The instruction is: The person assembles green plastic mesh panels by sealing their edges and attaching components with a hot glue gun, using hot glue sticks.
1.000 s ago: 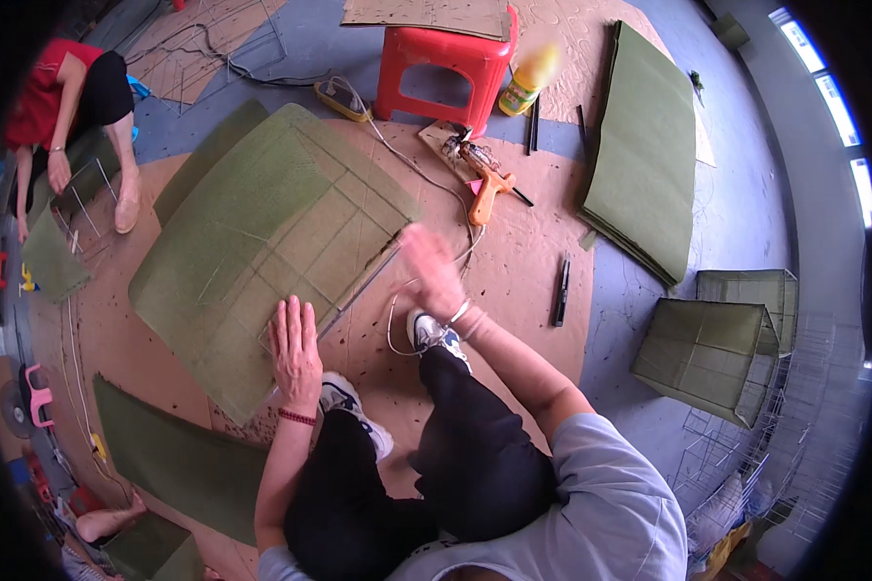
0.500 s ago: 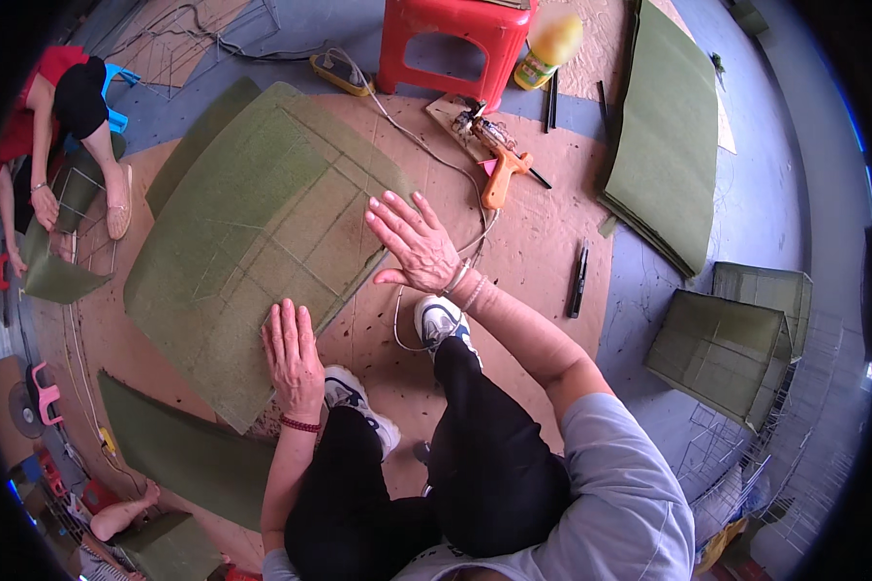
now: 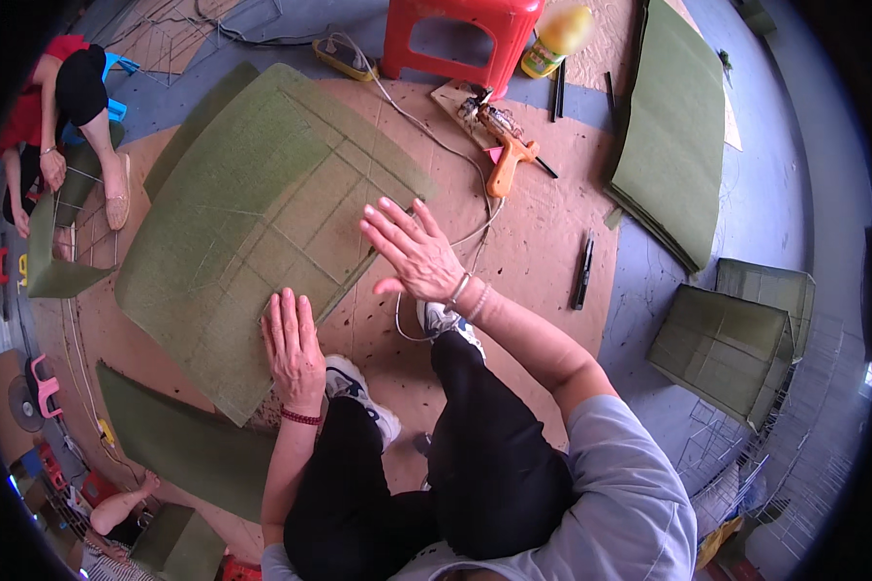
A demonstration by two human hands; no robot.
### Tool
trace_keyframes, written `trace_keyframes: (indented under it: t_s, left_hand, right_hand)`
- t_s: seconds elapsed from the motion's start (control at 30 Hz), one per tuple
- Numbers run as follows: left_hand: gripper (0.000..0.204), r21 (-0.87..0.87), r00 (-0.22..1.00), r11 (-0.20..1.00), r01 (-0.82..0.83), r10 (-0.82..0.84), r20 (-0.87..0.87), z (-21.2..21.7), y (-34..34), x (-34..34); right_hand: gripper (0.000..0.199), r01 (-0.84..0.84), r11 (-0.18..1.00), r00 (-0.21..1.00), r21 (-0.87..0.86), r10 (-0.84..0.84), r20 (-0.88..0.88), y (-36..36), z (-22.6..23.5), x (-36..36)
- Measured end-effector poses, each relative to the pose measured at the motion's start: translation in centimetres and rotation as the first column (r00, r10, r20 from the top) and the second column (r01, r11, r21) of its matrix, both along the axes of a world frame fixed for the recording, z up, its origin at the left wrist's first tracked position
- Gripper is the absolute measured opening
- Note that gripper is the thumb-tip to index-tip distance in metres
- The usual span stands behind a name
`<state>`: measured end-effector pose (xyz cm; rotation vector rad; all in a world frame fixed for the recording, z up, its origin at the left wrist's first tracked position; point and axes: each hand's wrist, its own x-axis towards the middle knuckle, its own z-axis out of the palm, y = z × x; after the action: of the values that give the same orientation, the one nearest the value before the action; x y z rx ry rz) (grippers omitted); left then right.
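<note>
A wide green fabric-like sheet point(image 3: 203, 218) lies before me, with the straight lines of a wire frame showing along and through it. My left hand point(image 3: 297, 360) rests with its fingers stretched out at the sheet's near edge, gripping nothing. Further right, my right hand point(image 3: 419, 257) is also open, palm down, its fingers spread over the sheet's right near edge. How firmly either palm presses cannot be made out. Beyond my right hand, an orange glue gun point(image 3: 510, 167) with a dark stick in its back leans on a small board point(image 3: 452, 105).
A red stool point(image 3: 397, 44) and a yellow bottle point(image 3: 543, 60) stand at the back. Stacked green sheets point(image 3: 673, 136), a black cutter knife point(image 3: 583, 271) and green-covered wire boxes point(image 3: 717, 339) are at right. Another green sheet point(image 3: 179, 441) lies near left. A co-worker point(image 3: 68, 107) handles green sheeting at far left.
The whole view has shifted slightly. My right hand lies a little further left over the sheet's edge, and both hands stay flat. The co-worker's hands at far left have moved a little.
</note>
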<state>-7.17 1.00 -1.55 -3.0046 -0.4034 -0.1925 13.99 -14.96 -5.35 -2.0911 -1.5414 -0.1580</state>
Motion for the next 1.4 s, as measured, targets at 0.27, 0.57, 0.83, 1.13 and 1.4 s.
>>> trace_keyframes:
  t_s: [0.27, 0.57, 0.83, 1.13, 1.4]
  left_hand:
    - [0.046, 0.018, 1.0, 1.0, -0.001, 0.001, -0.012, 0.1, 0.2, -0.1]
    - [0.047, -0.004, 1.0, 1.0, -0.011, 0.011, 0.021, 0.2, 0.0, 0.0]
    - [0.047, -0.014, 1.0, 1.0, -0.011, 0.011, 0.019, 0.4, -0.1, 0.3]
    - [0.047, -0.035, 0.999, 0.999, -0.033, 0.032, -0.016, 0.5, 0.1, 0.0]
    - [0.059, -0.191, 0.994, 0.981, -0.028, 0.047, 0.096, -0.3, 0.6, -1.8]
  right_hand:
    - [0.082, -0.011, 0.999, 1.0, 0.034, 0.01, 0.017, 0.5, 0.0, -0.9]
    - [0.07, 0.215, 0.956, 0.971, 0.198, -0.186, -0.152, -3.0, -3.1, 1.2]
    - [0.066, 0.919, 0.286, 0.043, -0.273, -0.76, -0.649, -10.9, -19.5, 14.4]
    - [0.046, 0.846, 0.403, -0.19, -0.348, -0.382, -0.904, -9.8, -21.9, 20.0]
    - [0.05, 0.902, 0.383, 0.171, 0.201, 0.112, -0.979, -14.1, -4.4, 7.0]
